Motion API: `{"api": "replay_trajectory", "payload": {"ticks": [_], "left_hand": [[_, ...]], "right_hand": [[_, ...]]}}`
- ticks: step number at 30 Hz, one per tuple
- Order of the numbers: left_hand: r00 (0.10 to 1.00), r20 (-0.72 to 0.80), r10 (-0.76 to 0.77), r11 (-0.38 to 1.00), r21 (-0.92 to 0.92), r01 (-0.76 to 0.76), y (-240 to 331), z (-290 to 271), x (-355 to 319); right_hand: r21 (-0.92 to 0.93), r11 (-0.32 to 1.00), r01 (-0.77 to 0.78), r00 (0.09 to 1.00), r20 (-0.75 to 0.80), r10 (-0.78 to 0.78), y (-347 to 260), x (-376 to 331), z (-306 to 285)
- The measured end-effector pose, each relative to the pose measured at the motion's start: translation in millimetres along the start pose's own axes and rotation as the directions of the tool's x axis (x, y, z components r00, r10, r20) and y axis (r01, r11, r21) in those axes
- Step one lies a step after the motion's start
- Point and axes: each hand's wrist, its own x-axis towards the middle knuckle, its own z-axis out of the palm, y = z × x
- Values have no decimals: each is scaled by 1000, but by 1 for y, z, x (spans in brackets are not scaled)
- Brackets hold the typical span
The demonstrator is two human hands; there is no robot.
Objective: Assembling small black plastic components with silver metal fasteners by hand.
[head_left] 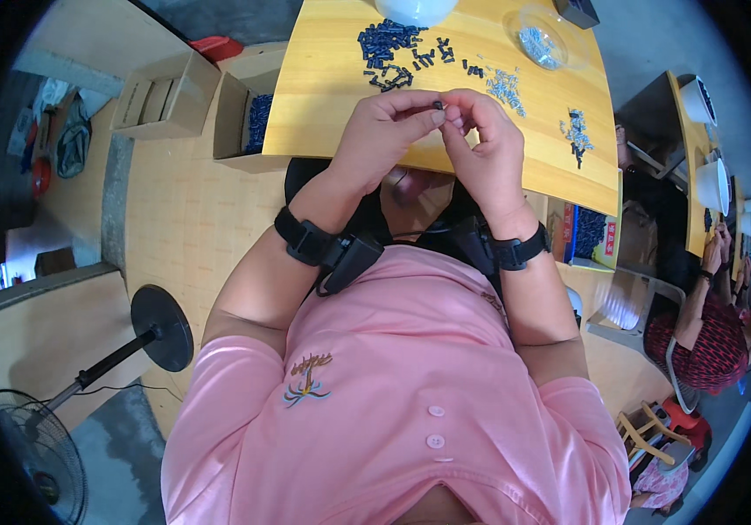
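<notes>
Just above the near edge of the wooden table (323, 105), my two hands meet fingertip to fingertip. My left hand (382, 133) pinches a small black plastic part (438, 105) between thumb and fingers. Closed as well, my right hand (487, 144) has its thumb and fingers curled right beside that part; what it grips, if anything, is too small to make out. Beyond my left hand lies a heap of small black parts (384, 42). Small clear-whitish pieces (505, 89) are scattered beyond my right hand. Farther right sits a small mixed cluster of clear and black pieces (578, 136).
A white bowl (415, 9) and a clear dish (539, 48) of pieces stand at the table's far side. Cardboard boxes (165, 96) are at left, a box of black parts (587, 234) at right. A fan (38, 455) stands lower left; co-workers (699, 341) sit at right.
</notes>
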Motion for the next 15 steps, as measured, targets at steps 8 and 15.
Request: {"api": "replay_trajectory", "payload": {"ticks": [8, 15], "left_hand": [[999, 0, 40, 998, -42, -40, 3, -4, -8], [999, 46, 17, 998, -67, -14, 0, -15, -17]], "right_hand": [[-19, 999, 48, 998, 28, -48, -9, -5, -1], [-21, 998, 51, 998, 25, -51, -17, -11, 1]]}}
